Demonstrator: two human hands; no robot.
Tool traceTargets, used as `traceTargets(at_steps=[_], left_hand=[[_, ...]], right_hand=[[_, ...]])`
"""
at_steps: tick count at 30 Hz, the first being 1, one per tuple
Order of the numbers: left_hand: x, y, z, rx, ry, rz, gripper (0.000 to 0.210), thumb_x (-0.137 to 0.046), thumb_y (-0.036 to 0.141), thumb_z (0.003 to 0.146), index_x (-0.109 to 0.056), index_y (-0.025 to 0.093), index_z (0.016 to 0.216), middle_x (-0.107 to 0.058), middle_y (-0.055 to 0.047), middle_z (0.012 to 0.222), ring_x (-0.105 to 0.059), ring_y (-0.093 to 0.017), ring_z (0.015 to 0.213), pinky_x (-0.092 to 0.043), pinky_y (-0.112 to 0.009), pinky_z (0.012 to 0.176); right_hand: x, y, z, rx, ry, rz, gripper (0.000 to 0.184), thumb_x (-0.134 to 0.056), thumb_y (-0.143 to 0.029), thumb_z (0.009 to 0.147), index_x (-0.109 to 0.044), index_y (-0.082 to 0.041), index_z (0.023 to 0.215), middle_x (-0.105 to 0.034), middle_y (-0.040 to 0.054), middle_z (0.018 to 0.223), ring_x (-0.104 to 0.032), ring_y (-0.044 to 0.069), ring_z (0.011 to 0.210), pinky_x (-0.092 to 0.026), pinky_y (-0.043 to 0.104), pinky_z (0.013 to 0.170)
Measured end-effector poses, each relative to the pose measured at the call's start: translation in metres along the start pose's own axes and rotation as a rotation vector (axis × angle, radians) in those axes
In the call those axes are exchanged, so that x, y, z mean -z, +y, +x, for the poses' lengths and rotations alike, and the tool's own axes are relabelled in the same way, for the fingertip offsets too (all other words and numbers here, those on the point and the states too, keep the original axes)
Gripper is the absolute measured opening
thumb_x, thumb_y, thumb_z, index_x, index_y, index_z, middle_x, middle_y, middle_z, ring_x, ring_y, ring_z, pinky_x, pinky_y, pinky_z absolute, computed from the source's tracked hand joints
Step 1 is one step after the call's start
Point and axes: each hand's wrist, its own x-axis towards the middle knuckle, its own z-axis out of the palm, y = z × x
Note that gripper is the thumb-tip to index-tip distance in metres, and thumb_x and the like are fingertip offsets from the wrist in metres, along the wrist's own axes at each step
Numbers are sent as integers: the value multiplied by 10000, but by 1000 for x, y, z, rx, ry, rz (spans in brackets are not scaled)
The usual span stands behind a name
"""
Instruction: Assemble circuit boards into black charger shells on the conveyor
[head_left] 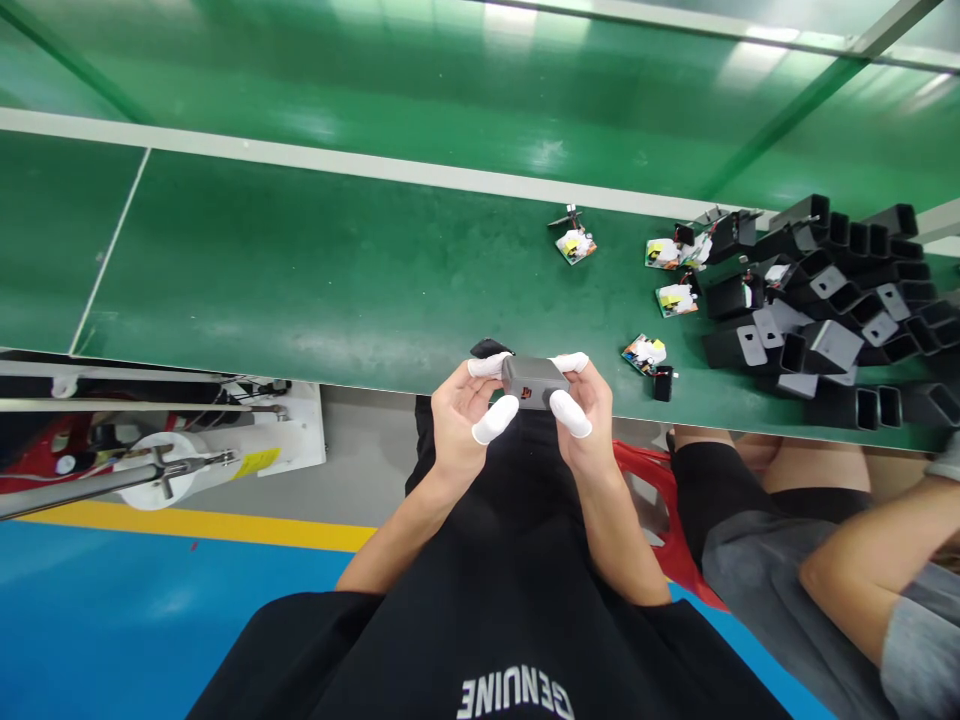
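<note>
A small dark grey rectangular box [534, 380] with a reddish mark on its face is held up at the near edge of the green table. My left hand [466, 408] grips its left end, and my right hand [587, 405] grips its right end. White finger covers show on the thumb and a finger of each hand; other fingertips are partly hidden. Just beyond my left hand, a black item [489, 348] lies at the table edge; its kind is unclear.
Circuit boards with white and yellow parts [576, 244] lie on the green table [337, 270]. Many black and grey housings [832, 345] are piled at the right. A co-worker's arm [862, 570] and a red chair [656, 490] are at my right. Machinery [165, 470] stands lower left.
</note>
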Motion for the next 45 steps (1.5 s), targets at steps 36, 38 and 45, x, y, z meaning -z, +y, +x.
traceTargets(at_steps=[36, 38, 45], left_hand=[[26, 26, -10, -110, -272, 188, 469, -963, 236, 832, -817, 261, 1276, -764, -116, 1293, -782, -293, 1238, -685, -403, 1043], [27, 24, -11, -140, -278, 205, 472, -960, 228, 833, -817, 277, 1280, -733, -122, 1373, -768, -310, 1291, -682, -414, 1054], [34, 28, -9, -104, -284, 305, 485, -970, 233, 827, -812, 269, 1285, -750, -128, 1408, -762, -318, 1329, -692, -373, 1019]], right_hand=[[30, 10, -43, 159, -267, -254, 938, -866, -728, 846, -559, -318, 1632, -751, 136, 1393, -781, 351, 1226, -693, 565, 1076], [22, 8, -45, 41, -254, -209, 789, -807, -678, 938, -590, -317, 1605, -770, 123, 1306, -783, 309, 1172, -700, 494, 1050], [11, 0, -37, 84, -220, -202, 702, -939, -438, 877, -652, -342, 1510, -747, 105, 1330, -775, 260, 1109, -712, 433, 1006]])
